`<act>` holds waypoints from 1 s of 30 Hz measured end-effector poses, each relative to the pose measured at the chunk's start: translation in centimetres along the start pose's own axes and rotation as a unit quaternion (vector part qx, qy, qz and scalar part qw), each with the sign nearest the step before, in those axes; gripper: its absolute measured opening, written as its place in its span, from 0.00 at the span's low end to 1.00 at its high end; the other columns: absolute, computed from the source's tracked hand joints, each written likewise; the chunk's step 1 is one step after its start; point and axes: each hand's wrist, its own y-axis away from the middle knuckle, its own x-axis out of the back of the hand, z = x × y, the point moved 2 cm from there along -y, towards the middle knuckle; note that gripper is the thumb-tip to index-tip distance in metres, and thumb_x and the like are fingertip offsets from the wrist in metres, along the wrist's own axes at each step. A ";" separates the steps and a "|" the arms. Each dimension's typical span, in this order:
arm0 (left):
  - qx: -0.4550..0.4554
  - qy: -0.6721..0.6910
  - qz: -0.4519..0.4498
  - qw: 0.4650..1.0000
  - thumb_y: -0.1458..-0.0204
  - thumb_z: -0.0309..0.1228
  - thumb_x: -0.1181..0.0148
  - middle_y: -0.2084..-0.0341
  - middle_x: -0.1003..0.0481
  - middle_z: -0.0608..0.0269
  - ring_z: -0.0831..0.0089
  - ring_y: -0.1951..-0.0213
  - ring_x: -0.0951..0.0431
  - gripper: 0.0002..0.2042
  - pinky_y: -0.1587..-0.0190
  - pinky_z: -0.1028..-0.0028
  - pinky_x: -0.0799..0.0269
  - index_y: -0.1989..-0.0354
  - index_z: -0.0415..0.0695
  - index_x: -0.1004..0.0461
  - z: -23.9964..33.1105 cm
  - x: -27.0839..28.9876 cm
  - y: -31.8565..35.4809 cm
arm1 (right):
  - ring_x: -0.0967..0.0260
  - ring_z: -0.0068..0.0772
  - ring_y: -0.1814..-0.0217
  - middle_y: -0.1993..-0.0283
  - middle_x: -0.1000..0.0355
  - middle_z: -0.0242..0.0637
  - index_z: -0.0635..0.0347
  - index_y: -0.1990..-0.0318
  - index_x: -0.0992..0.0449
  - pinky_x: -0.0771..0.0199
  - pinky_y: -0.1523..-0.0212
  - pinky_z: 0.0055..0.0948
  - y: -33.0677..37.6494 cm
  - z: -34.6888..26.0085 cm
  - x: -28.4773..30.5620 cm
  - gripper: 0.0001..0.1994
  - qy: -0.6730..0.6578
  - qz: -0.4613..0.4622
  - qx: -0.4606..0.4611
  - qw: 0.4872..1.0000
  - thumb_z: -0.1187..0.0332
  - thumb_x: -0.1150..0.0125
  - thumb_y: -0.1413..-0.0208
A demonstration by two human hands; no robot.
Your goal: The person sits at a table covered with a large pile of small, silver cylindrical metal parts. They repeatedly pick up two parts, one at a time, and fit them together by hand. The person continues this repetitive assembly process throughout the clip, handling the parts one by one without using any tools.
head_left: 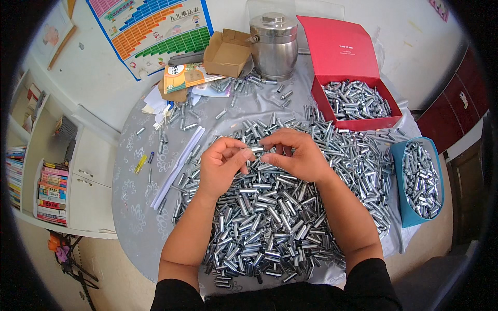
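Observation:
Both hands meet above a big heap of small silver metal tubes (270, 217) that covers the table. My left hand (222, 165) and my right hand (295, 155) pinch the two ends of one short metal tube (258, 150) between thumb and fingers, holding it level just above the heap. Both forearms come in from the lower edge. Loose tubes lie scattered toward the far side of the table.
A red box (358, 123) with its lid up holds tubes at the back right. A blue bin (410, 207) of tubes sits at the right edge. A steel pot (274, 49), a cardboard box (226, 53), booklets and white strips (179, 166) lie at the back and left.

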 end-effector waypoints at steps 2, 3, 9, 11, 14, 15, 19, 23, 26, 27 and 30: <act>0.006 0.013 -0.005 1.000 0.44 0.23 0.41 0.71 0.20 0.55 0.78 0.78 0.24 0.06 0.78 0.83 0.31 0.60 0.38 0.28 0.1 0.0 0.0 | 0.34 0.23 0.72 0.68 0.27 0.34 0.59 0.59 0.20 0.32 0.70 0.23 0.0 0.3 0.0 0.10 0.007 -0.002 0.005 1.000 0.72 0.30 0.51; 0.009 0.020 -0.007 1.000 0.44 0.23 0.41 0.71 0.20 0.55 0.78 0.78 0.24 0.05 0.77 0.82 0.31 0.60 0.38 0.28 0.1 0.0 0.1 | 0.34 0.24 0.72 0.68 0.27 0.34 0.59 0.60 0.20 0.33 0.70 0.23 0.0 0.2 0.1 0.10 0.001 0.005 0.004 1.000 0.72 0.30 0.51; 0.015 0.011 -0.040 0.999 0.43 0.23 0.41 0.71 0.20 0.56 0.79 0.79 0.25 0.04 0.79 0.83 0.32 0.61 0.39 0.27 0.8 -1.0 0.3 | 0.34 0.23 0.71 0.69 0.28 0.33 0.60 0.61 0.20 0.33 0.70 0.23 0.1 0.7 0.1 0.09 0.003 0.004 0.015 1.000 0.73 0.32 0.50; 0.011 -0.007 0.001 1.000 0.43 0.24 0.42 0.73 0.21 0.58 0.81 0.82 0.27 0.03 0.81 0.84 0.35 0.62 0.39 0.28 0.5 -0.5 0.2 | 0.35 0.22 0.71 0.69 0.29 0.32 0.61 0.62 0.21 0.33 0.70 0.23 0.0 0.8 -0.1 0.08 -0.014 0.004 -0.011 1.000 0.73 0.32 0.50; 0.009 0.008 0.044 0.999 0.44 0.24 0.41 0.74 0.22 0.61 0.82 0.80 0.29 0.03 0.79 0.84 0.36 0.65 0.39 0.27 0.6 0.7 0.1 | 0.36 0.20 0.71 0.69 0.30 0.32 0.62 0.64 0.22 0.35 0.70 0.22 0.4 0.9 0.5 0.06 -0.056 0.016 -0.046 0.997 0.73 0.34 0.50; 0.009 0.020 0.056 0.998 0.45 0.25 0.41 0.73 0.22 0.62 0.82 0.78 0.29 0.03 0.77 0.83 0.36 0.66 0.38 0.26 0.6 1.1 0.0 | 0.36 0.20 0.71 0.69 0.30 0.31 0.62 0.65 0.22 0.36 0.71 0.22 0.5 1.3 0.9 0.06 -0.059 0.018 -0.032 0.998 0.73 0.35 0.50; -0.149 -0.147 0.046 0.977 0.50 0.25 0.38 0.66 0.23 0.65 0.80 0.68 0.29 0.03 0.67 0.78 0.35 0.69 0.40 0.23 0.7 1.4 -0.2 | 0.37 0.18 0.70 0.68 0.30 0.30 0.62 0.65 0.22 0.38 0.70 0.21 0.3 0.6 0.7 0.06 -0.029 0.043 0.028 0.998 0.71 0.38 0.49; -0.208 -0.306 -0.070 0.926 0.53 0.26 0.36 0.62 0.25 0.63 0.72 0.64 0.28 0.03 0.59 0.71 0.35 0.70 0.43 0.20 1.8 -0.7 0.1 | 0.37 0.19 0.69 0.68 0.30 0.30 0.64 0.65 0.21 0.37 0.67 0.22 0.1 2.0 0.5 0.08 -0.061 0.117 0.019 0.991 0.69 0.43 0.43; -0.236 -0.389 -0.159 0.876 0.55 0.31 0.34 0.60 0.26 0.63 0.63 0.62 0.29 0.07 0.55 0.67 0.34 0.67 0.45 0.19 2.2 -2.5 0.4 | 0.37 0.18 0.69 0.68 0.28 0.30 0.64 0.64 0.21 0.37 0.67 0.21 0.1 2.2 1.2 0.11 -0.139 0.163 -0.023 0.976 0.67 0.47 0.40; -0.239 -0.408 -0.171 0.864 0.55 0.32 0.33 0.59 0.27 0.63 0.63 0.60 0.29 0.08 0.55 0.66 0.34 0.66 0.46 0.20 2.1 -3.0 0.7 | 0.37 0.18 0.69 0.69 0.28 0.31 0.66 0.64 0.21 0.38 0.69 0.21 0.1 3.1 1.6 0.16 -0.159 0.166 -0.027 0.973 0.64 0.52 0.36; -0.244 -0.450 -0.189 0.838 0.55 0.36 0.33 0.58 0.28 0.60 0.60 0.56 0.31 0.11 0.53 0.64 0.35 0.65 0.46 0.20 2.0 -4.0 1.3 | 0.37 0.18 0.70 0.69 0.28 0.31 0.66 0.64 0.21 0.38 0.71 0.20 -0.1 3.4 1.8 0.19 -0.250 0.210 -0.050 0.944 0.60 0.55 0.35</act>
